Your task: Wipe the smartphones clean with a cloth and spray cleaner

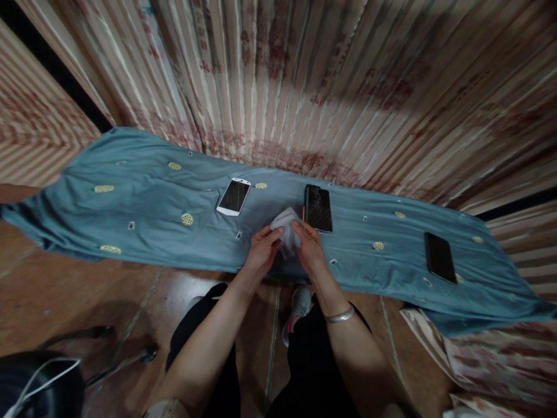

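Between my two hands, just above the front half of the blue-covered surface, is a folded light grey cloth (287, 225), perhaps a wipe or tissue. My left hand (263, 247) pinches its left side with the thumb on top. The right side is gripped by my right hand (310, 241), thumb also on top. Close behind my right hand lies a black smartphone (319, 210) with an orange strip along its left edge. A white smartphone (234, 196) with a dark screen rests to the left, apart from my left hand.
A blue cloth with yellow motifs (152, 197) covers the long narrow surface. Another dark phone (440, 257) lies at the right. Pleated patterned curtains (278, 87) hang behind. At lower left stands a dark wheeled chair (47, 377) with a white cable on it.
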Action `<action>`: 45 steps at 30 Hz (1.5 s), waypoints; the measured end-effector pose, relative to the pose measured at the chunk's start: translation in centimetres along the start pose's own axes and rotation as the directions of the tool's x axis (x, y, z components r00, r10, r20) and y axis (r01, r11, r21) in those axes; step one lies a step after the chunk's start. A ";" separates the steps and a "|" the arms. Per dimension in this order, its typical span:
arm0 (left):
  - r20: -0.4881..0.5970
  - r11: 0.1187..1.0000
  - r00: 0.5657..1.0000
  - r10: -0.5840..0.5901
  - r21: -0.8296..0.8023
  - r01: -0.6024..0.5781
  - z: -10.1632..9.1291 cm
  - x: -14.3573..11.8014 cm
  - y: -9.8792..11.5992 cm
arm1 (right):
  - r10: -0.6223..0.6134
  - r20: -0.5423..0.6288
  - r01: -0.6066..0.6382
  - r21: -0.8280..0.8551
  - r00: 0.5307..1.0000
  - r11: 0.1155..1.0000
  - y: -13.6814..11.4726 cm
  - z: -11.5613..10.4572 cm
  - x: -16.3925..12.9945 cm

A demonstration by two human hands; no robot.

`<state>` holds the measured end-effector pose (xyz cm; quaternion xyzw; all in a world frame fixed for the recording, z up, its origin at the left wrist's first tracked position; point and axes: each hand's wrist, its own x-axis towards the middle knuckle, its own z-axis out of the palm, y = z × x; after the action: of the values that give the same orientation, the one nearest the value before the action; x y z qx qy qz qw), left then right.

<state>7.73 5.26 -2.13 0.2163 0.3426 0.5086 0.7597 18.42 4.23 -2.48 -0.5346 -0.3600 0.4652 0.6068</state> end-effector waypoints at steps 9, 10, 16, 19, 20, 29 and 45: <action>-0.111 0.999 0.994 0.023 -0.028 -0.026 -3.6 -0.5 3.3 | -0.339 0.273 0.418 -0.760 0.900 0.498 0.2 -0.9 0.5; -0.114 0.999 0.993 -0.007 -0.047 0.001 -4.0 -0.4 3.7 | -0.310 0.300 0.414 -0.803 0.902 0.428 0.4 -0.8 0.5; -0.158 0.988 0.980 -0.117 -0.114 0.100 -5.6 0.4 4.7 | -0.080 0.350 0.359 -0.899 0.933 0.250 0.4 0.8 0.9; -0.145 0.986 0.982 -0.118 -0.133 0.099 -5.9 0.4 4.7 | -0.025 0.337 0.324 -0.880 0.941 0.348 0.3 1.0 1.2; -0.147 0.986 0.982 -0.115 -0.133 0.095 -5.9 0.3 4.7 | -0.015 0.317 0.290 -0.850 0.948 0.439 0.3 1.0 1.3; -0.209 0.998 0.976 -0.055 -0.030 0.050 -5.7 -1.2 5.6 | 0.323 0.363 -0.367 0.059 0.874 0.928 -0.6 1.5 0.0; -0.156 0.997 0.985 -0.079 -0.031 0.075 -4.5 -3.1 6.1 | 0.110 0.469 -0.078 -0.087 0.876 0.993 0.5 3.8 -2.3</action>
<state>-0.15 4.69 -0.13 0.1528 0.4031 0.4984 0.7522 14.09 3.19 -2.18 -0.4413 -0.4856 0.5986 0.4596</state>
